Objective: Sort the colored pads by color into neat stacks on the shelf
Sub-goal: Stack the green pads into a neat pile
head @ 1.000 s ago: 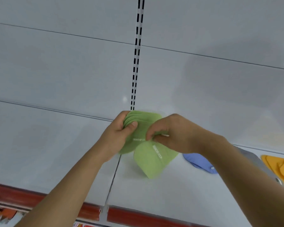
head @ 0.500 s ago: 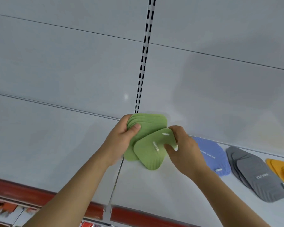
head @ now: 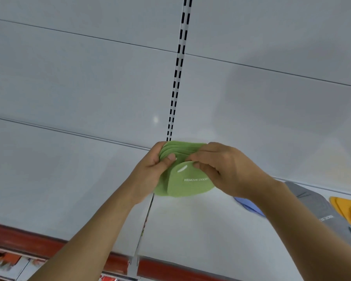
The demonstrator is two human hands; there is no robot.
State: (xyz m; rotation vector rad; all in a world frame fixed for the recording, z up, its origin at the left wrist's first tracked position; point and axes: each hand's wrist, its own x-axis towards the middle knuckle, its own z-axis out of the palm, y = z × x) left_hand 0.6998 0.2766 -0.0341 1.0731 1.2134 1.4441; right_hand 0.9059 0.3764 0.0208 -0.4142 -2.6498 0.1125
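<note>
Left hand (head: 150, 171) and right hand (head: 221, 169) around green pads (head: 188, 185); fingers curled

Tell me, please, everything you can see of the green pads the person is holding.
The green pads are thin, soft-looking and rounded, fanned into a loose bundle above the white shelf. The front one bears a white slot and white lettering. The left hand grips the bundle's left edge, thumb across the front; the right hand pinches the front pad's top right. The bundle's back is hidden.
</note>
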